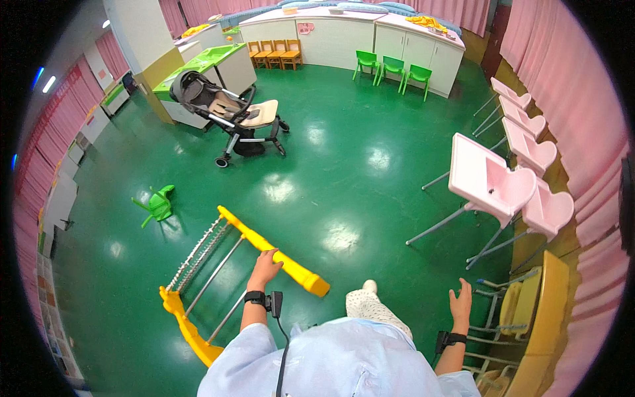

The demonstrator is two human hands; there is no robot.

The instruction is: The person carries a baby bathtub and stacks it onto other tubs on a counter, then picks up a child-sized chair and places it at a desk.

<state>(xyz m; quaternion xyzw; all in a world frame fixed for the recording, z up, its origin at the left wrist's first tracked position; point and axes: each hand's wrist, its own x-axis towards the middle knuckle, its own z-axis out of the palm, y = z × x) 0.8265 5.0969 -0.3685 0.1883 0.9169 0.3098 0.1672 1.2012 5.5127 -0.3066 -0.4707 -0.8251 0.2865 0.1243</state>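
Note:
A yellow plastic rack frame [288, 258] lies on the green floor at my left, its two side posts joined by metal bars and white notched rods. My left hand [264, 270] is over the nearer part of its right-hand post, fingers extended and nothing seen in them. Whether it touches the post, I cannot tell. Out to my right, my right hand [460, 303] is held up with fingers apart and nothing in it. It is nearest to a yellow table turned on its side [552, 311] and chairs with metal legs [522, 304] beside that.
A green child's chair [159, 204] lies tipped over beyond the rack. Farther off stands a stroller [228, 112]. Several pink high chairs [493, 178] line the right wall. Small green chairs [392, 66] and wooden chairs [291, 53] stand before white cabinets [337, 36] at the back.

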